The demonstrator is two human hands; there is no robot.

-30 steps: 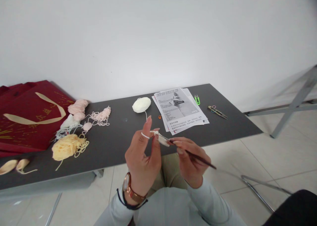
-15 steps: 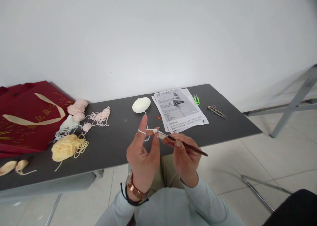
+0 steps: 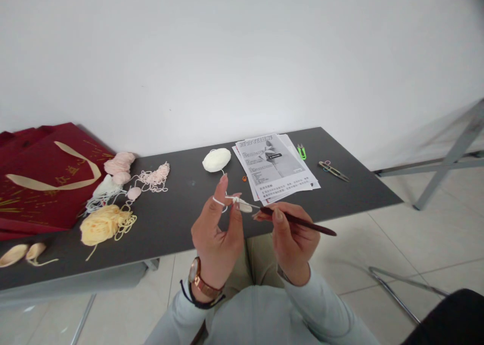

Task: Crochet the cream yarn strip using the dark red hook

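Note:
My left hand (image 3: 216, 229) is raised in front of the table edge, its forefinger up with white yarn looped round it, thumb and another finger pinching a small white crochet piece (image 3: 244, 206). My right hand (image 3: 293, 239) grips a dark brown crochet hook (image 3: 302, 224), whose tip points left into the piece. The yarn strand runs up to a cream yarn ball (image 3: 216, 160) on the dark table (image 3: 181, 219).
Printed instruction sheets (image 3: 274, 167), green snips (image 3: 301, 152) and small scissors (image 3: 333, 170) lie at the right of the table. Pink yarn (image 3: 153, 177), yellow yarn (image 3: 102, 225) and a red bag (image 3: 41, 178) sit at the left. A metal chair leg (image 3: 404, 284) stands on the floor at right.
My right hand has shifted a little right and pulled the hook back, its handle now pointing further right. The left hand has stayed nearly in place.

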